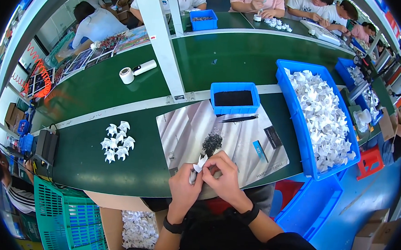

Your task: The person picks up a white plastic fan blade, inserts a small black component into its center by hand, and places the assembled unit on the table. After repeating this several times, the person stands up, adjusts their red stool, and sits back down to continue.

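Observation:
My left hand [183, 186] is closed around a small white pronged plastic part [200, 163], held upright above the near edge of a printed sheet [181, 133]. Thumb and fingers of my right hand [224, 178] are pinched together against the part's right side; anything tiny between them is hidden. Just beyond my hands lies a loose pile of small black pieces [212, 143] on the sheet. Behind it stands a small blue bin [235, 110] filled with fine black pieces. Black tweezers [239, 119] lie along the bin's near side.
Several white parts [117, 141] sit grouped on the green bench at left. A long blue bin [298, 120] heaped with white parts stands at right. A metal post [162, 43] rises beyond the sheet. A green crate [59, 217] and an open carton [111, 201] are below the near edge.

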Action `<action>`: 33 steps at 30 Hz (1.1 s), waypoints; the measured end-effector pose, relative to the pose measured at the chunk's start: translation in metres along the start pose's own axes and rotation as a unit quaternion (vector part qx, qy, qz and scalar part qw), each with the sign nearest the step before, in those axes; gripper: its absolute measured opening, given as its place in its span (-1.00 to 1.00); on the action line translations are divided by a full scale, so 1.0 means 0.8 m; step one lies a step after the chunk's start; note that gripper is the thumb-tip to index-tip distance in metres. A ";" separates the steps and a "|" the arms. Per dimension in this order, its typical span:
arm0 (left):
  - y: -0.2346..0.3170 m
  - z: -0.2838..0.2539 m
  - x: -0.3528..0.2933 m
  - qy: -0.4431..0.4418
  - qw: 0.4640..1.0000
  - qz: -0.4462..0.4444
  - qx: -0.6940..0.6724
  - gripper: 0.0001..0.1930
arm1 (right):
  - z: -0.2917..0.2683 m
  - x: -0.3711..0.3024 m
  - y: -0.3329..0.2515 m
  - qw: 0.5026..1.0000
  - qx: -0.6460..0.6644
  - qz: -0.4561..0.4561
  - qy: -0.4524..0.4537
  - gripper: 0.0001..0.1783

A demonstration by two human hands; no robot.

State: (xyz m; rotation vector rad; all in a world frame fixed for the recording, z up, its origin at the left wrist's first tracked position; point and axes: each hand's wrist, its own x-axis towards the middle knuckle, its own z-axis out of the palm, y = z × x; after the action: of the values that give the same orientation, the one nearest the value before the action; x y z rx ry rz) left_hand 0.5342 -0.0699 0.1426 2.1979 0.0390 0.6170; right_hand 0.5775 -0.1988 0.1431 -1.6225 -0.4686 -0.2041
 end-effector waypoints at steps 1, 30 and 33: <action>0.000 -0.001 0.001 -0.001 1.000 -0.001 0.000 -0.82 | 0.000 0.000 0.000 1.000 0.000 0.002 0.001 -0.86; 0.000 -0.004 0.012 -0.034 0.998 -0.022 -0.041 -0.90 | -0.007 0.007 0.005 0.982 0.128 0.134 -0.035 -0.93; 0.002 -0.001 0.012 -0.031 0.998 -0.023 -0.059 -0.90 | -0.007 0.004 0.010 0.980 0.143 0.138 -0.032 -0.93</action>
State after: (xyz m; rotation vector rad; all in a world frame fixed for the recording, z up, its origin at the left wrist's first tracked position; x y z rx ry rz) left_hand 0.5420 -0.0682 0.1479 2.0954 0.0209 0.5122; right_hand 0.5842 -0.2038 0.1374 -1.3959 -0.3004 0.1202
